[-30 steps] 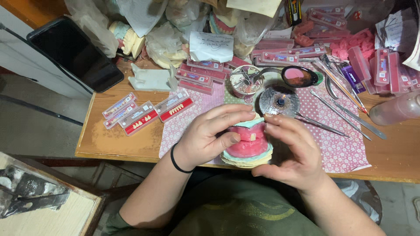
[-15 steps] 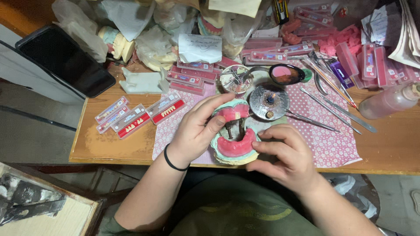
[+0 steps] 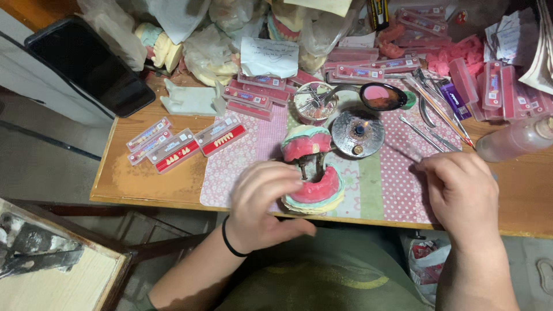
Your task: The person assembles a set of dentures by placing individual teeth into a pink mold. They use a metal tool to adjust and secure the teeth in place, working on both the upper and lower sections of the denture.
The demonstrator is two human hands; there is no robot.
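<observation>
Steadying the hinged denture model mid-frame, our left hand cups its base; right hand (curled, contents hidden) should reach tools gently.

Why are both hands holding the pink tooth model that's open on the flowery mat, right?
Not both. The head view shows only the left hand on the pink tooth model, open on the flowery mat. The right hand is off to the side, near the metal tools.
</observation>
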